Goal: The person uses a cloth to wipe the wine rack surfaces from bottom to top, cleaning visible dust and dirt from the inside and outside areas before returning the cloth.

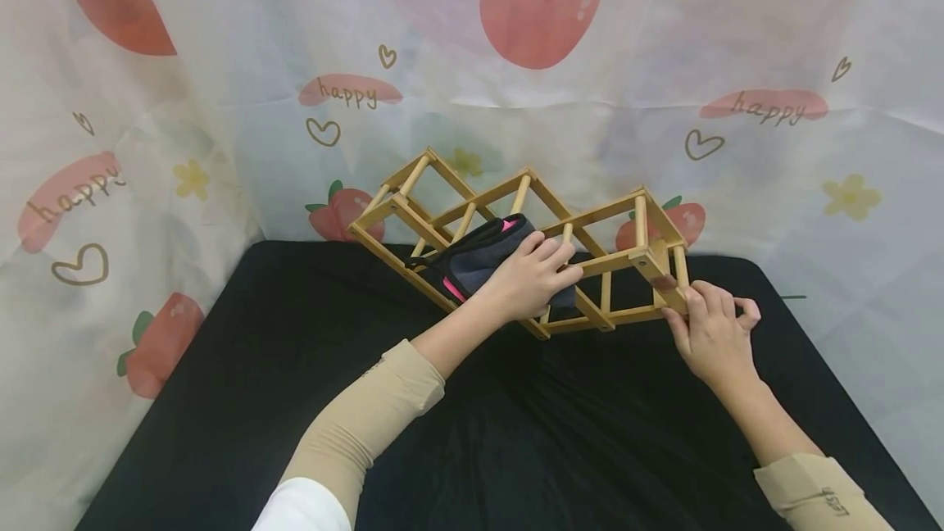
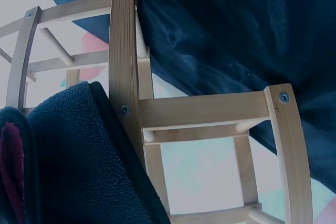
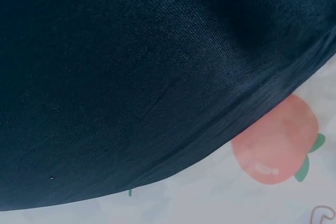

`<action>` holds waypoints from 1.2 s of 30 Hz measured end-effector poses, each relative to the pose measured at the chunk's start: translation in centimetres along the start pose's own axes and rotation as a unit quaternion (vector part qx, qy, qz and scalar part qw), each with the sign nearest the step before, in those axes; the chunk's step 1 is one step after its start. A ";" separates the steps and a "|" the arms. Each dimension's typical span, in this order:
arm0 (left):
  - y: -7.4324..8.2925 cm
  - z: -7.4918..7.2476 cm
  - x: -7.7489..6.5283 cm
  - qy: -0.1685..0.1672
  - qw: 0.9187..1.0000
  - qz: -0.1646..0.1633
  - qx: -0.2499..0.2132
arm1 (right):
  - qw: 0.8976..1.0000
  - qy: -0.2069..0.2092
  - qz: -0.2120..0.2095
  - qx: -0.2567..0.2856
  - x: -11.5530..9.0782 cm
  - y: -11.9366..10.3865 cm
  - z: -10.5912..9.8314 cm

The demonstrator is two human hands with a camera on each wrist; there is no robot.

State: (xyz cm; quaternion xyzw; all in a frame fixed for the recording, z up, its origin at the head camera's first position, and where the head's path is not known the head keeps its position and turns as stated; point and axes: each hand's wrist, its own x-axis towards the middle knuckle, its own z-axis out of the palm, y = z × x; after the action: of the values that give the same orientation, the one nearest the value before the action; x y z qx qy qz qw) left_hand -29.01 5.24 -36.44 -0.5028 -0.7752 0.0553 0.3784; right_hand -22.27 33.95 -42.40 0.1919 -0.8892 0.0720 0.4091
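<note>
A wooden wine rack (image 1: 623,255) of crossed slats and round dowels stands at the back of the black-covered table. On its middle lies a folded dark blue cloth (image 1: 479,256) with black edging and a pink inner side. My left hand (image 1: 527,277) grips the cloth from above, its fingers bent over the right part. In the left wrist view the fleecy cloth (image 2: 79,150) lies against the slats of the rack (image 2: 205,111). My right hand (image 1: 717,334) holds the right end of the rack, thumb in front; the right wrist view does not show that hand.
The black table cover (image 1: 472,433) spreads in front of the rack and shows wrinkles. Close behind the table hangs a pale curtain (image 1: 243,105) with fruit and "happy" prints, which also runs along the left and right sides.
</note>
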 end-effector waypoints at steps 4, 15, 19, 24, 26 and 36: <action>0.2 0.1 0.0 0.002 1.000 -0.003 0.003 | 1.000 -0.006 0.003 -0.003 -0.1 0.0 -0.1; 0.8 0.9 -0.1 0.025 0.999 -0.008 0.038 | 0.999 -0.033 0.016 -0.005 0.0 0.0 -0.2; 0.9 1.1 -0.2 0.047 0.998 -0.005 0.045 | 1.000 -0.016 0.014 0.002 0.0 0.0 -0.1; 1.1 1.5 -0.2 0.088 0.995 -0.001 0.045 | 1.000 -0.010 0.011 0.008 -0.1 0.0 -0.1; 1.3 1.8 -0.2 0.108 0.993 0.004 0.038 | 1.000 -0.016 0.012 0.008 -0.2 0.0 -0.1; 4.1 3.5 0.4 0.158 0.986 0.053 -0.008 | 1.000 -0.001 0.000 0.014 -0.2 0.0 -0.1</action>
State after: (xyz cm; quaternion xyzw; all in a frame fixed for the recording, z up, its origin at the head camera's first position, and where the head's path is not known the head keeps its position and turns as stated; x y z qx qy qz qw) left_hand -28.37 8.59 -40.63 -0.5486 -0.6782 -0.0110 0.4888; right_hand -22.07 34.00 -42.49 0.1974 -0.8885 0.0840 0.4056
